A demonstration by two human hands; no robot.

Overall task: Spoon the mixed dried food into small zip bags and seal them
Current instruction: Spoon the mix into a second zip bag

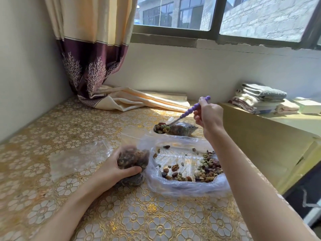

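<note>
Gripping spoon (189, 110), left hand (119, 168) clutching zip bag (133, 158)

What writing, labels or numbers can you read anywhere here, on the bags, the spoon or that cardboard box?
None can be read.
Small zip bag in the left hand: no print visible.
Purple spoon in the right hand: no marking visible.
Cardboard box: plain faces, no lettering visible.
Large open bag: clear, no print visible.
</note>
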